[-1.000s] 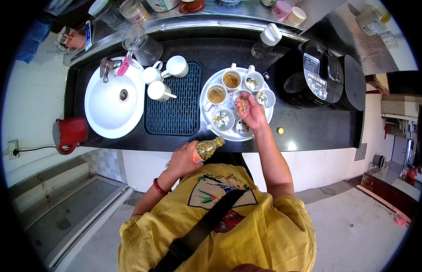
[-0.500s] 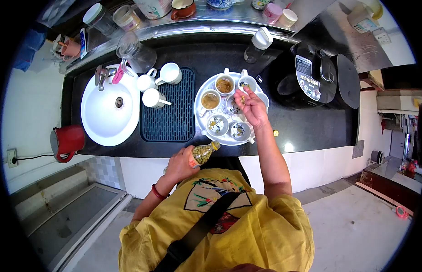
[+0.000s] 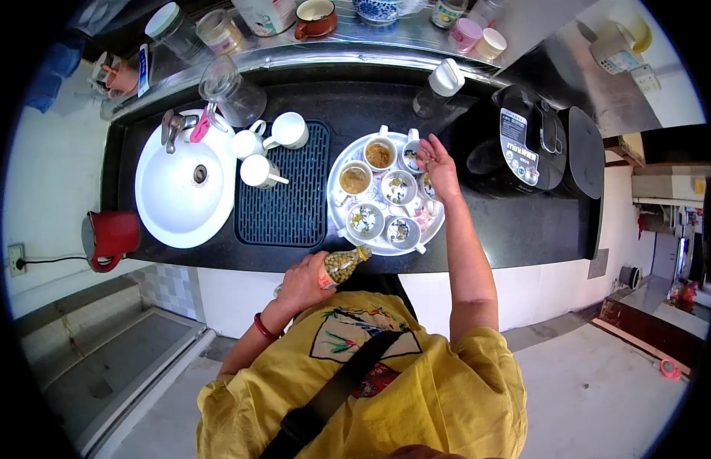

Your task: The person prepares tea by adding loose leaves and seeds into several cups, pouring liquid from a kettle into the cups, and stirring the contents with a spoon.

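My left hand [image 3: 300, 284] is wrapped round a clear bottle [image 3: 342, 266] of round green beans, tilted with its mouth to the right, at the counter's front edge. My right hand [image 3: 439, 170] is over the right side of a round silver tray [image 3: 336, 210], palm partly up and fingers curled. What lies in those fingers is too small to make out. Several white cups stand on the tray. A back cup [image 3: 380, 154] and a left cup [image 3: 355, 180] hold brownish contents; a middle cup [image 3: 399, 187] and a front cup [image 3: 404, 232] show dark and yellowish bits. My right hand partly covers the right-hand cups.
Left of the tray lies a dark slotted drying mat [image 3: 281, 206] with white mugs [image 3: 289, 130] at its back. Beyond it are a white sink [image 3: 168, 203] and a red kettle [image 3: 112, 239]. A black appliance [image 3: 516, 138] and a lidded bottle [image 3: 438, 88] stand to the right and behind.
My right hand has moved right and slightly up from above the middle cup, where green beans showed at its fingers. My left hand keeps hold of the bottle in nearly the same place.
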A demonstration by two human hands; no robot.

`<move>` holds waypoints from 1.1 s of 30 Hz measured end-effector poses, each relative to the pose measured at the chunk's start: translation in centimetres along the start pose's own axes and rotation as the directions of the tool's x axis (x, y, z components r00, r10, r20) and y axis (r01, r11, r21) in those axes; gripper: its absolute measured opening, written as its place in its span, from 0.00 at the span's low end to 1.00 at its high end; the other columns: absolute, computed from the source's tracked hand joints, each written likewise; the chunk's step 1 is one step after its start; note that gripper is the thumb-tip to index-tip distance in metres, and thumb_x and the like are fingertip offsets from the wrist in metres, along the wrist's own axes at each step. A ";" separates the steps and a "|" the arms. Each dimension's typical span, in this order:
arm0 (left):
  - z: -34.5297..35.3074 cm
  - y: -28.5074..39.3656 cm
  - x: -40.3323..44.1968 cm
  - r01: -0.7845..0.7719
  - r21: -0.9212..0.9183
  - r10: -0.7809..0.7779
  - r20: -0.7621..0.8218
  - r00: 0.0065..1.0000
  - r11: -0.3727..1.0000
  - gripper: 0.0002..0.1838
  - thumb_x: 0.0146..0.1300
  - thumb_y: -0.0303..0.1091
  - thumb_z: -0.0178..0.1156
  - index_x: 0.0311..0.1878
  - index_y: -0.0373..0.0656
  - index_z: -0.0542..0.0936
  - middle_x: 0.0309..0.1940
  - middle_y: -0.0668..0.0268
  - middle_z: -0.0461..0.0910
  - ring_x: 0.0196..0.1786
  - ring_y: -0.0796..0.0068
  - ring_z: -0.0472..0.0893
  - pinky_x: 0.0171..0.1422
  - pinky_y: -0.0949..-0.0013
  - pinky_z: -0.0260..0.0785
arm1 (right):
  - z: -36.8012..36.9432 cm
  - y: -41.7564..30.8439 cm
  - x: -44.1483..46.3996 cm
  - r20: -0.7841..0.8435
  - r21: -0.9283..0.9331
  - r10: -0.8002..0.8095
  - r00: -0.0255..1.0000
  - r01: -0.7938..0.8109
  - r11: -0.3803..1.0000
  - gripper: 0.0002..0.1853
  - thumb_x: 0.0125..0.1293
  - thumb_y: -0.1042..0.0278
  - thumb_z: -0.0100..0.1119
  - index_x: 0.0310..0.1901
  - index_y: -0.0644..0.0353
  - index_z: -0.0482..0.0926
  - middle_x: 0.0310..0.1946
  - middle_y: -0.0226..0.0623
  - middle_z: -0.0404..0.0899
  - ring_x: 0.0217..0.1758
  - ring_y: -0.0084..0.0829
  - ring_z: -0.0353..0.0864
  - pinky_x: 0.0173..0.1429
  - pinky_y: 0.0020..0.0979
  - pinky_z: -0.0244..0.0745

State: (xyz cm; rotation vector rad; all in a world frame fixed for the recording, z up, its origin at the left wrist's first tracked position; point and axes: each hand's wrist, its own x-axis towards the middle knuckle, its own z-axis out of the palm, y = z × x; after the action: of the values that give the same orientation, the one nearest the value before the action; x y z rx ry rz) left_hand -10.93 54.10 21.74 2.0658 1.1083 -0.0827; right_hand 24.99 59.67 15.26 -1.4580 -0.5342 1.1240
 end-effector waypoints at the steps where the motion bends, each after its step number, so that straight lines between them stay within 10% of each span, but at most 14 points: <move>1: 0.0 0.0 0.1 0.000 0.003 0.000 -0.003 1.000 1.000 0.38 0.39 0.41 0.67 0.56 0.44 0.65 0.43 0.53 0.73 0.43 0.50 0.75 0.49 0.56 0.69 | -0.1 0.1 0.2 0.004 -0.002 0.002 1.000 -0.001 1.000 0.31 0.60 0.89 0.34 0.66 0.59 0.53 0.61 0.41 0.63 0.60 0.33 0.67 0.56 0.26 0.67; 13: 0.0 0.1 0.5 -0.011 -0.009 0.011 0.011 1.000 1.000 0.37 0.39 0.40 0.67 0.56 0.43 0.65 0.42 0.54 0.73 0.42 0.49 0.75 0.48 0.55 0.68 | -0.3 0.6 0.3 0.118 -0.167 -0.031 0.993 0.051 0.985 0.33 0.57 0.91 0.31 0.67 0.59 0.51 0.64 0.42 0.59 0.66 0.36 0.59 0.58 0.28 0.66; 21: 0.1 0.5 0.7 -0.011 -0.006 0.012 0.039 0.999 1.000 0.37 0.39 0.40 0.67 0.56 0.43 0.66 0.42 0.53 0.73 0.43 0.50 0.75 0.49 0.56 0.68 | -1.3 -1.6 -1.8 -0.049 0.404 0.095 0.994 -0.067 0.912 0.29 0.58 0.89 0.36 0.63 0.66 0.52 0.59 0.50 0.62 0.58 0.41 0.70 0.53 0.29 0.73; 27: 0.2 1.5 1.1 0.034 0.008 -0.035 0.084 0.996 0.999 0.38 0.37 0.40 0.68 0.56 0.41 0.66 0.47 0.51 0.73 0.48 0.50 0.75 0.52 0.58 0.68 | -4.7 0.6 -3.3 -0.070 0.449 0.052 0.996 -0.016 0.893 0.24 0.65 0.73 0.41 0.62 0.67 0.55 0.56 0.50 0.67 0.57 0.39 0.70 0.58 0.31 0.69; 33: 0.7 2.1 1.3 -0.019 0.023 0.018 0.080 0.997 1.000 0.39 0.37 0.40 0.68 0.55 0.41 0.65 0.47 0.51 0.73 0.47 0.50 0.75 0.51 0.57 0.68 | -4.5 0.8 -5.1 -0.082 0.306 -0.020 0.996 0.044 0.951 0.32 0.70 0.46 0.32 0.65 0.62 0.52 0.60 0.45 0.66 0.66 0.37 0.59 0.70 0.38 0.44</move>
State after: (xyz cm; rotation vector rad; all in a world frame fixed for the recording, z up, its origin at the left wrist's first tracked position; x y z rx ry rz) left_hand -8.44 53.87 22.02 2.0752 1.0443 -0.1681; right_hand 26.43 53.02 15.66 -1.2116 -0.3094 1.0668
